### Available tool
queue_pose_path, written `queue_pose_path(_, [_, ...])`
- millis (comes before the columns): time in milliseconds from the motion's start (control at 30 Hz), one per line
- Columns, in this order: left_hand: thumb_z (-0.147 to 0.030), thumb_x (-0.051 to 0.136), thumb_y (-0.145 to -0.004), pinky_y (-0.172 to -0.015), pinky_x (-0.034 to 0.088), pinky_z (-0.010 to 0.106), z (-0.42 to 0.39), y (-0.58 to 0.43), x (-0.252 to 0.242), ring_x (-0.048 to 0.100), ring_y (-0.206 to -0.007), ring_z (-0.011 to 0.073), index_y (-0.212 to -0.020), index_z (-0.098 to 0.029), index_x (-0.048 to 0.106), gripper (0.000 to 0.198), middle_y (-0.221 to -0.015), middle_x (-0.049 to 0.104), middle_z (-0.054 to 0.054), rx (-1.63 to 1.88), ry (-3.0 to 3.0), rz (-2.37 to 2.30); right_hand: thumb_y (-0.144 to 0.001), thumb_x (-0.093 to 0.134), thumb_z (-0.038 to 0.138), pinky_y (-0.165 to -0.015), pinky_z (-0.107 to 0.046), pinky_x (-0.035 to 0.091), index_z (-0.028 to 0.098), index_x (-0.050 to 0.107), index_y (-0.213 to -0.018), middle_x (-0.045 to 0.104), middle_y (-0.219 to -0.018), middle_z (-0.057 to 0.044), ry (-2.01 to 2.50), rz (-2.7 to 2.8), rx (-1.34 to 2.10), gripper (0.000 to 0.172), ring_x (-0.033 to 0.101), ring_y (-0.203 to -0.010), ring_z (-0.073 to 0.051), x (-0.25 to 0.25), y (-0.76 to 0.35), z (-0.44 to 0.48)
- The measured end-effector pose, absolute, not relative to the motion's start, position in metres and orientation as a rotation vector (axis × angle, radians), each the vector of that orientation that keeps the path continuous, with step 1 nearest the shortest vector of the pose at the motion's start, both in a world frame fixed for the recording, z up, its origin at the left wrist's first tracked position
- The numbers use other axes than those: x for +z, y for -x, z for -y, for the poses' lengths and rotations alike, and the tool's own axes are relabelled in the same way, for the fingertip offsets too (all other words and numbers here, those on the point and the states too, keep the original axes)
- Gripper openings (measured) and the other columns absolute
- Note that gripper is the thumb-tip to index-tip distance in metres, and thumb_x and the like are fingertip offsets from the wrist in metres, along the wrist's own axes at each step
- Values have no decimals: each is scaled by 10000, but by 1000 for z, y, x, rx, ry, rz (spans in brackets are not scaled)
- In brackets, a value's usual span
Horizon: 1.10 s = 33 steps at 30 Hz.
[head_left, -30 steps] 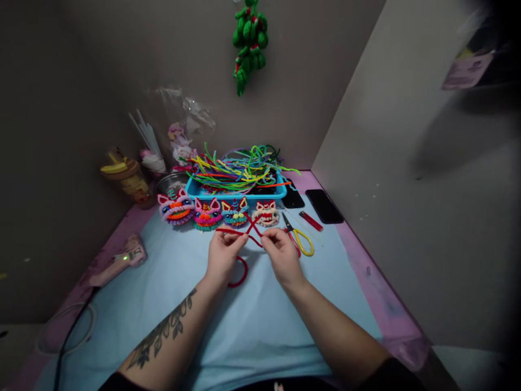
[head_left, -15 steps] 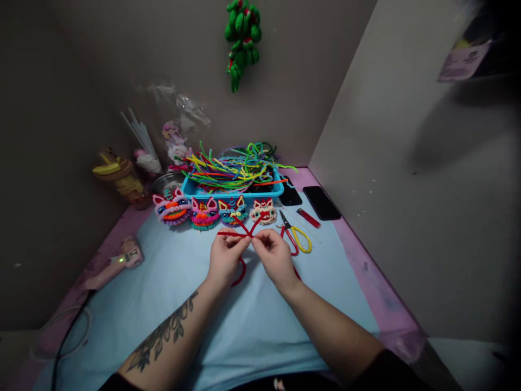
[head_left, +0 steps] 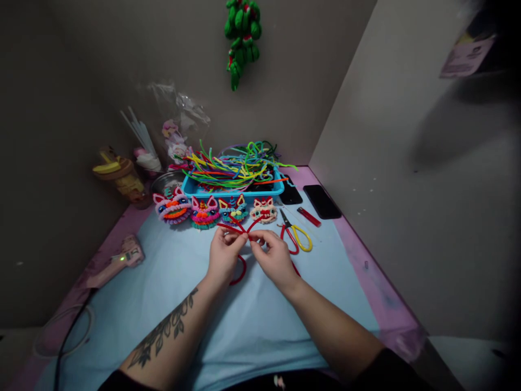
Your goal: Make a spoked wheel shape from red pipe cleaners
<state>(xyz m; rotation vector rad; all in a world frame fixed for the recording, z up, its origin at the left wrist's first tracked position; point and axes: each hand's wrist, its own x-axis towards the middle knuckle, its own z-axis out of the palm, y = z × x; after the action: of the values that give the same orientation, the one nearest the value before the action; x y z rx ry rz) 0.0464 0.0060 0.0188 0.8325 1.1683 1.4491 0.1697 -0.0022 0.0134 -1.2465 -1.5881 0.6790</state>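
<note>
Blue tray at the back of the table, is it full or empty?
Full: the blue tray is heaped with colourful fuzzy stems that rise above its rim, some poking out past its right side.

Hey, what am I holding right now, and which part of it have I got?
Red pipe cleaners, pinched by your left hand and right hand close to where they meet, with loose ends sticking out beyond.

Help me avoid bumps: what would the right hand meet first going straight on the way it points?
Past the red fuzzy stems it holds, the right hand would probably meet the left hand first; whether the hands touch is unclear.
</note>
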Motion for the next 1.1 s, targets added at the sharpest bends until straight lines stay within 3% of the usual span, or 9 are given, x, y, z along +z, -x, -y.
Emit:
queue_pose_path(167, [-250, 785, -576, -545, 359, 195, -8, -47, 15, 521, -516, 77, -745, -177, 472, 363, -560, 584, -59, 1464, -780, -1153, -786, 553, 176, -694, -280, 456, 201, 654, -828, 660, -762, -18, 1234, 1572, 634, 112, 574, -703, -155, 11, -170, 2])
queue_pose_path(500, [-233, 820, -506, -501, 318, 192, -8, -49, 21, 420, -456, 48, -635, -157, 484, 368, -483, 467, -93, 1479, -759, -1163, -797, 532, 137, -665, -276, 460, 200, 658, -807, 652, -736, -22, 1203, 1628, 470, 141, 577, -686, -155, 14, -169, 3])
queue_pose_path(700, [-238, 811, -541, -544, 364, 202, -6, -47, 19, 529, -503, 88, -693, -170, 485, 366, -536, 606, -40, 1431, -795, -1075, -801, 534, 134, -663, -277, 458, 202, 671, -812, 666, -741, -21, 1194, 1632, 459, 154, 578, -678, -153, 14, -168, 4])
queue_pose_path(967, [-223, 808, -551, -609, 415, 215, -9, -47, 15, 587, -573, 105, -721, -163, 495, 361, -605, 660, -4, 1426, -761, -1051, -809, 543, 150, -710, -302, 470, 207, 697, -815, 673, -753, -37, 1157, 1619, 498, 165, 595, -736, -170, 12, -167, 3])
queue_pose_path(1100, [-237, 815, -538, -499, 347, 182, -10, -46, 15, 510, -475, 69, -732, -174, 475, 396, -538, 598, -48, 1413, -664, -1077, -795, 552, 179, -661, -275, 472, 211, 700, -818, 652, -791, -36, 1137, 1539, 661, 153, 592, -729, -157, 13, -173, -1])
